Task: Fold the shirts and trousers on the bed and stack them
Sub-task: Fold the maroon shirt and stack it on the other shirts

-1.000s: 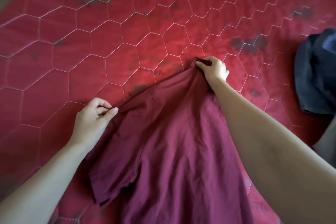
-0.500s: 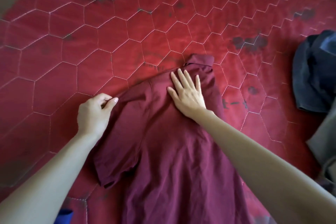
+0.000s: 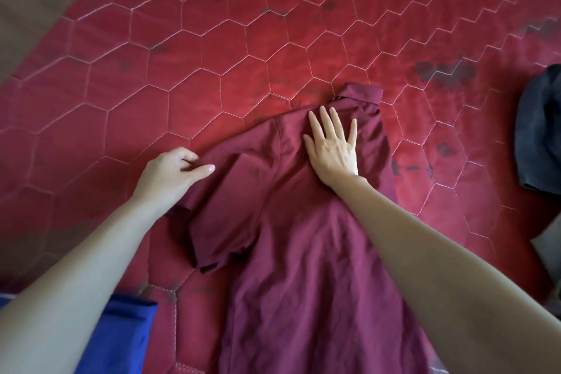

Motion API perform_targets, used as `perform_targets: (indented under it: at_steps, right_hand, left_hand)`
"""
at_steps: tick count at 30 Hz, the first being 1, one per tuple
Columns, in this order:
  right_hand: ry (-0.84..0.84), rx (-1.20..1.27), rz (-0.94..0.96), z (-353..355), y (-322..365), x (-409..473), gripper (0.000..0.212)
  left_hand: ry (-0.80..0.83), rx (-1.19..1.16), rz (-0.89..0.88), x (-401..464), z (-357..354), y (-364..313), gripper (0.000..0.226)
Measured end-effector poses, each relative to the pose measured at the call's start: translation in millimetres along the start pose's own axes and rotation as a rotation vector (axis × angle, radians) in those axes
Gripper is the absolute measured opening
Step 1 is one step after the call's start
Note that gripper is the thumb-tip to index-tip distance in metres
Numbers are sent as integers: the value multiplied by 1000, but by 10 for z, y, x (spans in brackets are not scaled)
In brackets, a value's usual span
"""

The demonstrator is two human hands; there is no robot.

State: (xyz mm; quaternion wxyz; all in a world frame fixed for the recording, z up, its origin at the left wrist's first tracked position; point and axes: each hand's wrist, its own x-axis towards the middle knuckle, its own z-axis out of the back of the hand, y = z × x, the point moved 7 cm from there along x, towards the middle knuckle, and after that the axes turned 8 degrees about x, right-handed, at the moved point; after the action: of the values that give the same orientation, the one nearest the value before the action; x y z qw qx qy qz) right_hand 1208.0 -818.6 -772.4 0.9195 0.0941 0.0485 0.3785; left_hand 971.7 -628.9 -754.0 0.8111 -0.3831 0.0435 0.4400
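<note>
Pressing maroon shirt (image 3: 303, 252) flat, seemingly

One view only is supplied, taken from a head-worn wide-angle camera. It is directed forward and steeply downward onto the bed (image 3: 212, 76), close above it. Both forearms are seen entering from the lower edge. The quilt lines are bowed toward the frame edges by the lens. No second view is shared.
</note>
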Motion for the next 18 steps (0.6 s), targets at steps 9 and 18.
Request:
perform_targets:
  at_steps: [9, 18]
  right_hand:
    - [41, 432, 537, 378, 1550, -715, 71]
    - [11, 381, 579, 401, 1483, -1175, 24]
  left_hand:
    - [-127, -176, -207, -752, 247, 45, 8]
    - [80, -134, -372, -922, 134, -2, 53]
